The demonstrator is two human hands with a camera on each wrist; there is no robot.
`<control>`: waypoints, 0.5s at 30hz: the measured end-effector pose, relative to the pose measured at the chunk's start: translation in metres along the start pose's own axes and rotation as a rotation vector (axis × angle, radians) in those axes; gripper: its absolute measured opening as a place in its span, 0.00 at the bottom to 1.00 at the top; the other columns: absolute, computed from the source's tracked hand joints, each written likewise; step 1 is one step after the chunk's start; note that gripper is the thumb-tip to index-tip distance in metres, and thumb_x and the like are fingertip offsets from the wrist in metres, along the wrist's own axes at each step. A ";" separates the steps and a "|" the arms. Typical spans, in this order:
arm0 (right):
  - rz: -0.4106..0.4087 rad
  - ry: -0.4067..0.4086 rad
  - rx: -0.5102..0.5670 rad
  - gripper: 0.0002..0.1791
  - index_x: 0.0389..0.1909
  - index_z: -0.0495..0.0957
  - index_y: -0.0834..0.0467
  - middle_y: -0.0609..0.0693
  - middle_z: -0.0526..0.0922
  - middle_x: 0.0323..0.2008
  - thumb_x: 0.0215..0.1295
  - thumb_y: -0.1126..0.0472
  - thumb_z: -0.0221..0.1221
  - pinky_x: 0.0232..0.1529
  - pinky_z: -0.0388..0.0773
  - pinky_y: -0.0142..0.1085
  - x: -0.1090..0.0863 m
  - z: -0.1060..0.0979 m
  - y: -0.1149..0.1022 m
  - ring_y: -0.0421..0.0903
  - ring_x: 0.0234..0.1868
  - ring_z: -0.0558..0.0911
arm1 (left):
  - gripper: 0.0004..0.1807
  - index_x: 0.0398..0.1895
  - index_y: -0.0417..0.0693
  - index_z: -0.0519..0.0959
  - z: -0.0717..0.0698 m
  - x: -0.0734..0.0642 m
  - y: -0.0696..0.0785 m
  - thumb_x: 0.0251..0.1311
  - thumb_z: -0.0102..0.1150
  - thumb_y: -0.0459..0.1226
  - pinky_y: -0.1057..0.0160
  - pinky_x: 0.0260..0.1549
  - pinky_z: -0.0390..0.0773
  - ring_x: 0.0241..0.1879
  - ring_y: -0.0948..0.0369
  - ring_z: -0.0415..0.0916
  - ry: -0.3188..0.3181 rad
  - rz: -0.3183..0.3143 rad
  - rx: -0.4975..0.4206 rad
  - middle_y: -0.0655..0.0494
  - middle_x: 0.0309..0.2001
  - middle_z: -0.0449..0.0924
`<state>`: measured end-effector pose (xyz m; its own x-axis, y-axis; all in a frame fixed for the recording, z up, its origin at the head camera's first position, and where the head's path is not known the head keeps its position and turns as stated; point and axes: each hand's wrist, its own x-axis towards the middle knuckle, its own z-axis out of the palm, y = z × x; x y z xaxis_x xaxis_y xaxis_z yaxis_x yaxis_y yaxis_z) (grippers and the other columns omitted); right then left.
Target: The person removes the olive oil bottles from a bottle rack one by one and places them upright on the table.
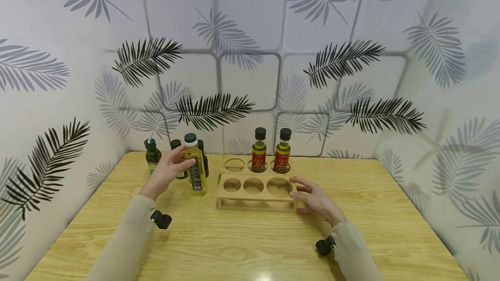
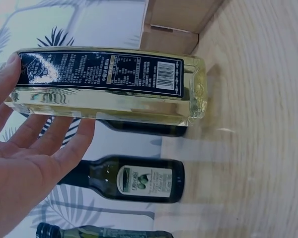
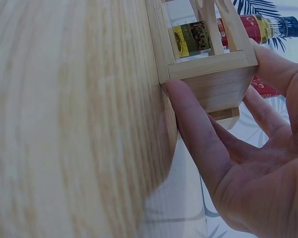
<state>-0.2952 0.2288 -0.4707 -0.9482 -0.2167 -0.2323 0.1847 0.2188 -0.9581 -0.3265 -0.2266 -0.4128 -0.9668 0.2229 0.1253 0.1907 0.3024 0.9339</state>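
A tall bottle of pale yellow oil (image 1: 196,169) (image 2: 104,84) with a black label stands on the wooden table (image 1: 242,246), left of a light wooden rack (image 1: 242,185) (image 3: 213,84) with round holes. My left hand (image 1: 166,172) (image 2: 30,163) holds this bottle near its top, thumb on one side and fingers on the other. My right hand (image 1: 318,203) (image 3: 248,163) lies with straight fingers against the rack's right end, thumb on its top. Two black-capped oil bottles (image 1: 259,156) (image 1: 282,156) stand in the rack's back row; the front holes show nothing in them.
Three small dark bottles (image 1: 152,155) (image 1: 176,146) (image 1: 202,157) stand behind my left hand near the back wall; one of them (image 2: 139,178) shows under the pale bottle. Leaf-patterned walls close the table at the back and both sides.
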 end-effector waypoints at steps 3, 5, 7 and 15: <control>0.003 -0.003 -0.003 0.35 0.72 0.65 0.44 0.63 0.53 0.75 0.64 0.52 0.65 0.45 0.84 0.46 0.000 0.000 -0.001 0.63 0.69 0.67 | 0.42 0.79 0.48 0.50 -0.002 -0.002 -0.002 0.68 0.58 0.45 0.34 0.67 0.58 0.75 0.39 0.46 0.004 0.002 -0.014 0.38 0.77 0.45; 0.004 -0.003 -0.004 0.35 0.72 0.65 0.44 0.63 0.52 0.75 0.64 0.52 0.65 0.45 0.84 0.46 0.000 0.000 -0.001 0.63 0.69 0.67 | 0.42 0.79 0.47 0.49 -0.003 -0.003 -0.002 0.68 0.58 0.45 0.33 0.66 0.58 0.75 0.39 0.46 0.003 -0.001 -0.016 0.37 0.77 0.45; 0.003 -0.005 -0.003 0.35 0.72 0.65 0.44 0.63 0.52 0.75 0.64 0.52 0.65 0.45 0.84 0.46 0.000 0.000 -0.001 0.63 0.69 0.67 | 0.42 0.79 0.47 0.49 -0.004 -0.004 -0.003 0.68 0.58 0.45 0.33 0.65 0.59 0.75 0.38 0.47 0.002 -0.006 -0.014 0.36 0.77 0.45; -0.004 -0.006 -0.001 0.36 0.72 0.65 0.45 0.63 0.52 0.75 0.64 0.51 0.65 0.45 0.84 0.47 0.001 0.000 0.000 0.64 0.70 0.65 | 0.43 0.79 0.46 0.49 -0.006 -0.002 -0.009 0.68 0.59 0.47 0.34 0.66 0.59 0.74 0.39 0.49 -0.012 -0.010 0.006 0.36 0.76 0.47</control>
<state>-0.2960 0.2289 -0.4708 -0.9473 -0.2234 -0.2294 0.1805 0.2191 -0.9589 -0.3274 -0.2355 -0.4195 -0.9666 0.2306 0.1120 0.1821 0.3104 0.9330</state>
